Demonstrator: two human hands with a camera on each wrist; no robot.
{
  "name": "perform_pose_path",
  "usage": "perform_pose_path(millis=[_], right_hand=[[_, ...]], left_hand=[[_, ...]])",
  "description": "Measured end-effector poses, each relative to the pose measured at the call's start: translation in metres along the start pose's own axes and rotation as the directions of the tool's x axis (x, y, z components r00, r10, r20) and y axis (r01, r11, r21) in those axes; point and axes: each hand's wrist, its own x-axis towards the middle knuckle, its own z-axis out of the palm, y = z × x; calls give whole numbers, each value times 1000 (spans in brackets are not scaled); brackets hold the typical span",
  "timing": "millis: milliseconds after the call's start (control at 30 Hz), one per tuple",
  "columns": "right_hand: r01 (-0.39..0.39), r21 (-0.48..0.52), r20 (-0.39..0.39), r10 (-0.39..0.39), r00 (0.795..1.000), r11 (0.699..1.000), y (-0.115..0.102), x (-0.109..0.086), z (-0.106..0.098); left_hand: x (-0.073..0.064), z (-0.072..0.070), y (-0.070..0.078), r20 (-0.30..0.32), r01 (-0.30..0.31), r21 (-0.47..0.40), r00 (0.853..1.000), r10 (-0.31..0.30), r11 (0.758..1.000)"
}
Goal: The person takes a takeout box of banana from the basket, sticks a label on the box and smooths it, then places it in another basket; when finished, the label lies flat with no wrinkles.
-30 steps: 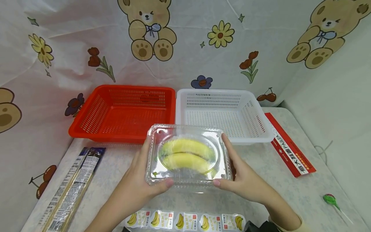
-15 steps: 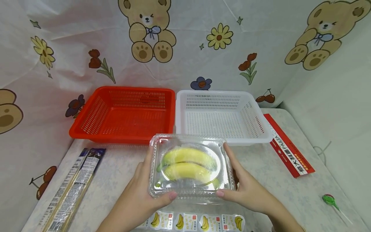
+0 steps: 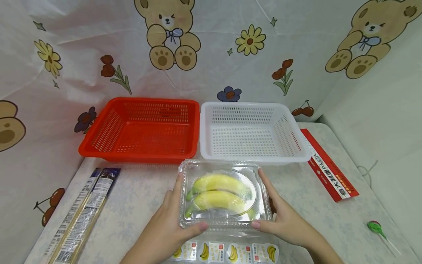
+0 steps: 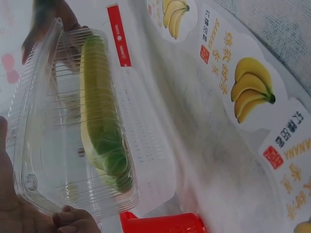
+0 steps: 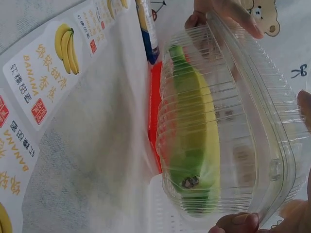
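Note:
A clear plastic clamshell box (image 3: pixel 227 167) with its lid down is held between both hands above the near middle of the table. Two bananas (image 3: pixel 221 200), yellow with greenish ends, lie side by side inside it. My left hand (image 3: pixel 168 223) grips the box's left side, thumb over the near edge. On the right side my right hand (image 3: pixel 283 216) grips it likewise. Both wrist views show the box's ribbed wall from the side, a banana (image 5: pixel 194 131) behind it. Below the box lies a row of banana stickers (image 3: pixel 211 252), partly covered by the left hand.
A red basket (image 3: pixel 108 156) and a white basket (image 3: pixel 254 159) stand side by side at the back. Long packs of noodles (image 3: pixel 82 216) lie on the left. To the right are a red pasta box (image 3: pixel 333 168) and a green-wrapped lollipop (image 3: pixel 376 228).
Both hands have brought the box with the bananas nearer to the body and slightly to the right. It now overlaps the baskets less.

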Motion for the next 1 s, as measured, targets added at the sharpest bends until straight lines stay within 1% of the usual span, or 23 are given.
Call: perform_pose_path(millis=[100, 267, 500, 700, 800, 1000], right_hand=[[-1, -80, -33, -1, 999, 997, 6, -3, -1], [-18, -111, -50, 12, 999, 994, 13, -9, -4], [-49, -172, -63, 39, 997, 984, 22, -17, -7], [-51, -158, -69, 41, 997, 986, 32, -22, -9], [-53, -128, -75, 44, 996, 990, 38, -24, -13], [-55, -74, -78, 49, 996, 996, 52, -26, -21]], left_hand=[[1, 6, 0, 20, -2, 6, 1000, 2, 1000], [5, 15, -1, 49, -10, 7, 999, 9, 1000], [12, 28, -4, 95, -45, 8, 995, 44, 999], [18, 38, -3, 117, -69, 17, 991, 66, 998], [22, 43, -2, 134, -68, 14, 989, 66, 998], [31, 53, 1, 148, -89, 45, 986, 82, 995]])
